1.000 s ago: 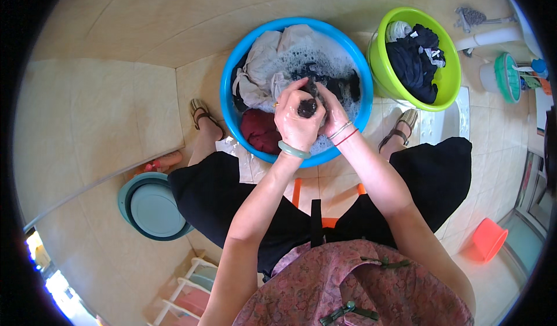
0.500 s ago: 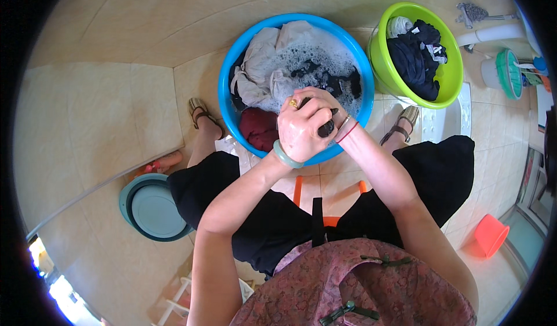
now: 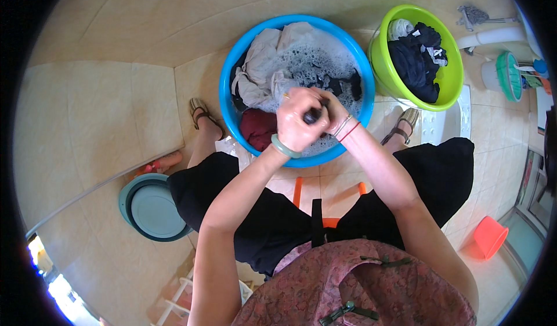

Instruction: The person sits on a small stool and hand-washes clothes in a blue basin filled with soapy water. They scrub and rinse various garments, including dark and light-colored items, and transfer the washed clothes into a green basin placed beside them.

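Close together over the near part of a blue basin [image 3: 227,121], both my hands are closed around a small piece of wet black cloth [image 3: 312,116]. My left hand [image 3: 296,116] wraps it from the left, and my right hand [image 3: 333,111] presses against it from the right. Only a dark bunch of the cloth shows between the fingers; what garment it is cannot be made out. In the basin lie light grey cloth [image 3: 261,65], a dark red cloth [image 3: 257,130] and black cloth [image 3: 348,85], partly under suds [image 3: 325,59].
A lime green bucket [image 3: 380,53] with dark clothes [image 3: 406,59] stands right of the basin. At left is a grey-green basin [image 3: 158,210]. An orange stool [image 3: 331,222] shows between my legs. A white bucket [image 3: 493,73] and a coral bucket [image 3: 491,237] stand at far right.
My hands have turned and tightened around the black cloth, so less of it shows between the fingers. The basins and the bucketed clothes stay in place.
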Motion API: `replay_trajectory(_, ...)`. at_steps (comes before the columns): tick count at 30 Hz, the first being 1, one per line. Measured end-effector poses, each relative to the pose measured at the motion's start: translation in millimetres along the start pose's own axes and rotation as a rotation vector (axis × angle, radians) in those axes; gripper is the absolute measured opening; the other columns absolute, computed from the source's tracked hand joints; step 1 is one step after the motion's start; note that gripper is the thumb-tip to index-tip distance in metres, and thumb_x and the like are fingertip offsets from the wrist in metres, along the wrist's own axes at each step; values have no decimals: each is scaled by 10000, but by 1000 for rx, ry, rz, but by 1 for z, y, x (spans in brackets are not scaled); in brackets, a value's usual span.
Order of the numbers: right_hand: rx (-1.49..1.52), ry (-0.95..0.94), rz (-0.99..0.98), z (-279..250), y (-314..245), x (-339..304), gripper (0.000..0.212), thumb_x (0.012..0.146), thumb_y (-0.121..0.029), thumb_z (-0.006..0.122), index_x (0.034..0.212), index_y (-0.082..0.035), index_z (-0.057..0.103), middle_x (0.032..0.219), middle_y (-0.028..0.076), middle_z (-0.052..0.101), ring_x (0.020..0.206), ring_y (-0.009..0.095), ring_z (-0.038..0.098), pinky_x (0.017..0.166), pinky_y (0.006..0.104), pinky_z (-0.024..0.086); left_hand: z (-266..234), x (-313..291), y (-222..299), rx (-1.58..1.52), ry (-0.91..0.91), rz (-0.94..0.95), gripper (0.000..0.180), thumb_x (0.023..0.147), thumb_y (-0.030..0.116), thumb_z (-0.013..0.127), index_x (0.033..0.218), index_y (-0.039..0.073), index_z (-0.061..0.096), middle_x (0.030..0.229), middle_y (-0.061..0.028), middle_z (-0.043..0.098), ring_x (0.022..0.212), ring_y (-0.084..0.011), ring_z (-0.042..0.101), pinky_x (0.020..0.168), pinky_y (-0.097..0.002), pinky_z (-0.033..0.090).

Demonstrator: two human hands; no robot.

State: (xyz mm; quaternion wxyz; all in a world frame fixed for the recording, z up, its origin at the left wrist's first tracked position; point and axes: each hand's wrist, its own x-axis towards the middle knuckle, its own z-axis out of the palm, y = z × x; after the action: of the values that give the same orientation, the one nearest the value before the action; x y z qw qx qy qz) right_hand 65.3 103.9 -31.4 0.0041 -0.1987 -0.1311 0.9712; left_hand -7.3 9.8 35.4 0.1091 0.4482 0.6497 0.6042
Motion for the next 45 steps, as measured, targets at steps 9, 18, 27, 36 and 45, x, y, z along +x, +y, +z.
replay_trajectory(9, -121, 345, -274, 0, -20, -6, 440, 980, -414, 497, 1118, -14, 615, 1116, 87, 644, 1023, 186, 617, 921, 341, 478, -42, -6, -19, -918, 24, -1080, 675, 835, 263, 736, 1407, 203, 383, 1344, -76, 447, 1236, -270, 461, 855, -540, 466)
replay_trajectory(18, -421, 483, -460, 19, -24, -23, 536, 990, -469, 441, 1076, 26, 627, 1020, 116, 671, 992, 178, 616, 893, 303, 465, -15, 4, -32, -1110, 229, -1278, 635, 911, 589, 491, 1297, 86, 534, 1288, -82, 581, 1176, -245, 554, 1001, -430, 440)
replay_trajectory(27, -1124, 543, -814, 20, -66, -51, 696, 864, -396, 687, 1334, 53, 438, 1248, 190, 565, 1167, 236, 548, 989, 311, 422, -2, 16, -1, -1378, -62, -1062, 453, 925, 249, 537, 1360, 155, 453, 1340, -57, 510, 1196, -226, 501, 924, -426, 449)
replay_trajectory(36, -984, 654, -950, 11, -142, -108, 131, 813, -39, 709, 937, -8, 680, 889, 9, 681, 832, 69, 597, 752, 215, 486, 95, 61, 32, -845, -18, -838, 625, 805, 231, 779, 1317, 38, 476, 1175, -78, 611, 1015, -157, 619, 819, -289, 526)
replay_trajectory(45, -568, 985, -1551, 3, -216, -169, 175, 858, -32, 672, 1029, -9, 646, 958, 58, 668, 882, 121, 603, 823, 253, 482, 168, 93, 65, -1024, -418, -887, 845, 733, 179, 808, 1434, 110, 343, 1343, -85, 495, 1211, -201, 513, 963, -324, 458)
